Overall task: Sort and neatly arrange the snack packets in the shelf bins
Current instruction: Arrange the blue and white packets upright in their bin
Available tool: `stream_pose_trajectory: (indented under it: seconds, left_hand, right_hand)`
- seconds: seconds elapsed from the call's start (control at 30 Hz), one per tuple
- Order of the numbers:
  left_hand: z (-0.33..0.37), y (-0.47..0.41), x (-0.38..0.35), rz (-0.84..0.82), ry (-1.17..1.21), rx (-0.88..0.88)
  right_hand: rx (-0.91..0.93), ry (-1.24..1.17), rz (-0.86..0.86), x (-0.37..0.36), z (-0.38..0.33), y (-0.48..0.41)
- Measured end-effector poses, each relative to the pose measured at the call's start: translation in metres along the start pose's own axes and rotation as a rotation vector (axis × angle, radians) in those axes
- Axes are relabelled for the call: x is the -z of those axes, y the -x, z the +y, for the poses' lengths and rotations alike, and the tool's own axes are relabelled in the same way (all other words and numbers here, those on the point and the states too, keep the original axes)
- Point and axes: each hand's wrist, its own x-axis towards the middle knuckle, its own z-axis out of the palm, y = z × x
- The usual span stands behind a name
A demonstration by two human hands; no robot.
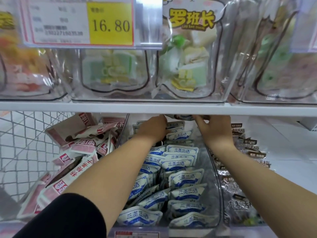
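Blue-and-white snack packets (181,164) fill the clear middle bin (213,170) on the lower shelf, lying in rough rows. Both arms reach to the back of this bin. My left hand (154,127) lies over the rear packets; its fingertips are hidden, so I cannot tell its grip. My right hand (214,129) grips a packet with dark contents (181,117) lifted just under the shelf board, which hides most of it. Pink-and-white packets (82,145) lie jumbled in the left bin. Dark transparent packets (247,169) fill the right bin.
A white shelf board (103,107) runs across just above my hands. On it stand clear bins (113,74) of green and yellow sweets, with a price tag (109,23) reading 16.80. A white wire mesh (22,143) closes the left side.
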Motion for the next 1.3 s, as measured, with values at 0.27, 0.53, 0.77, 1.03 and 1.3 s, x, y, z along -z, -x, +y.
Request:
stream_pose_trajectory:
  seconds: [0.27,0.53,0.77,1.03,1.3]
  left_hand:
    - [-0.001,-0.002,0.002,-0.006,-0.030,-0.035]
    - [-0.006,0.007,0.012,-0.106,-0.034,-0.126]
    - [-0.001,0.006,0.002,0.083,-0.092,-0.198]
    - [-0.002,0.010,0.007,0.097,0.052,-0.226]
    - [-0.005,0.014,0.014,0.141,0.182,-0.171]
  right_hand:
    - [0.053,0.031,-0.027,-0.004,0.004,-0.005]
    - [0.121,0.105,-0.145,-0.009,0.005,-0.017]
    - [0.131,0.354,-0.409,-0.025,0.005,-0.035]
    - [0.055,0.326,-0.695,-0.028,0.010,-0.042]
    - [0.147,0.363,-0.439,-0.003,-0.002,-0.016]
